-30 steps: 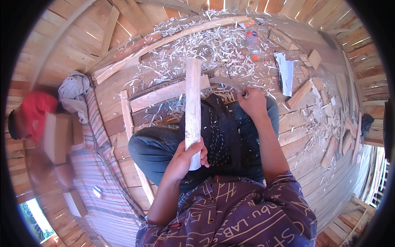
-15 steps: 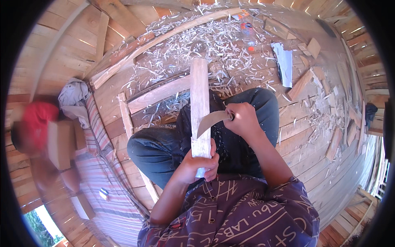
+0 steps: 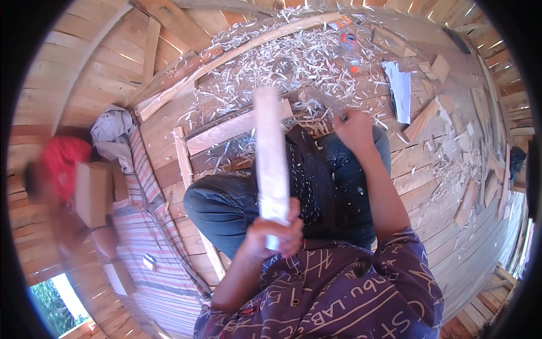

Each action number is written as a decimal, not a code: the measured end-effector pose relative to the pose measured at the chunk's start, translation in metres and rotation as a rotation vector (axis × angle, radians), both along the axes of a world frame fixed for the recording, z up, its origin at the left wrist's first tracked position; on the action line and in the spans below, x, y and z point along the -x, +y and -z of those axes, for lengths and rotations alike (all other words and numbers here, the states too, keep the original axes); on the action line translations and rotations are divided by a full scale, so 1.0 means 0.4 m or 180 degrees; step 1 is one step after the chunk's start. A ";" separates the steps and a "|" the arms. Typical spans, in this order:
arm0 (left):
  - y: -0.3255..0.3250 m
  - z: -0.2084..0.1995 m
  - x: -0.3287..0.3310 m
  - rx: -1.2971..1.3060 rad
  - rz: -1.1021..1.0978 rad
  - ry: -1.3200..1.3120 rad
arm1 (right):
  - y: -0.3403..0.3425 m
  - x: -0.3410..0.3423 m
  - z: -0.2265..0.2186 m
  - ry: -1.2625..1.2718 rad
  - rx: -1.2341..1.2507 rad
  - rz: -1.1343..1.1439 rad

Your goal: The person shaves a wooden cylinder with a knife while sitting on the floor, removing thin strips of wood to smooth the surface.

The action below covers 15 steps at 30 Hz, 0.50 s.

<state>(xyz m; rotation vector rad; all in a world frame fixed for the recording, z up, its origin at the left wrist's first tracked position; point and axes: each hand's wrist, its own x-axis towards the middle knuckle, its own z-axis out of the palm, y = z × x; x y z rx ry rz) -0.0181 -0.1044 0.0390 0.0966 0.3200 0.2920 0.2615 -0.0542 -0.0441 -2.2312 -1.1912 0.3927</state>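
My left hand is closed around the lower end of a long pale wooden billet. It stands lengthwise in front of me, blurred by motion, its upper end over the shavings. My right hand is a fist above my right knee, apart from the billet. It grips a knife, whose blade is smeared and hard to make out against the floor, pointing up and left. Small wood chips lie on my dark trousers.
Curled shavings cover the floor ahead, with a plank and a plastic bottle. Offcuts and a white sheet lie at right. At left, a person in red sits by a cardboard box and striped mat.
My right hand has moved up and right with the knife, taking the blade off the billet. The billet's top has tipped slightly left in my left hand. The whole view has shifted a little.
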 end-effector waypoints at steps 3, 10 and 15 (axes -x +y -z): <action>0.059 0.011 0.028 -0.0064 -0.0303 -0.0499 | -0.070 0.057 -0.013 -0.0142 -0.0173 -0.0518; -0.014 0.036 -0.035 0.0319 0.0195 -0.0819 | -0.155 0.172 -0.076 0.0578 -0.0634 -0.1730; -0.056 0.047 -0.039 0.0412 0.0403 -0.0657 | -0.114 0.146 -0.090 0.0035 -0.0153 -0.1112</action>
